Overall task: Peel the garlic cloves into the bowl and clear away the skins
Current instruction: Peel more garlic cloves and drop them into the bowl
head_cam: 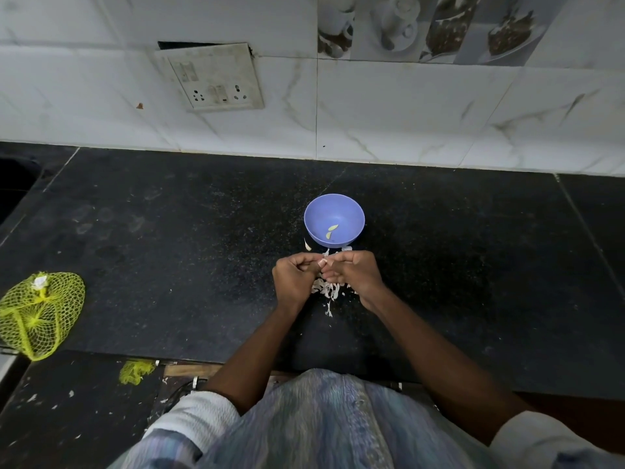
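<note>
A small blue bowl (pixel 334 220) stands on the black counter and holds two peeled garlic cloves (pixel 331 231). Just in front of it my left hand (pixel 295 278) and my right hand (pixel 355 274) meet, fingers curled, pinching a garlic clove (pixel 323 262) between their fingertips. Most of that clove is hidden by my fingers. A pile of white garlic skins (pixel 326 288) lies on the counter under and between my hands. One unpeeled clove (pixel 307 245) lies left of the bowl's base.
A yellow mesh bag (pixel 39 313) lies at the counter's left edge, with a scrap of the same mesh (pixel 135 371) lower down. A tiled wall with a switch plate (pixel 211 77) runs behind the black counter (pixel 169 231).
</note>
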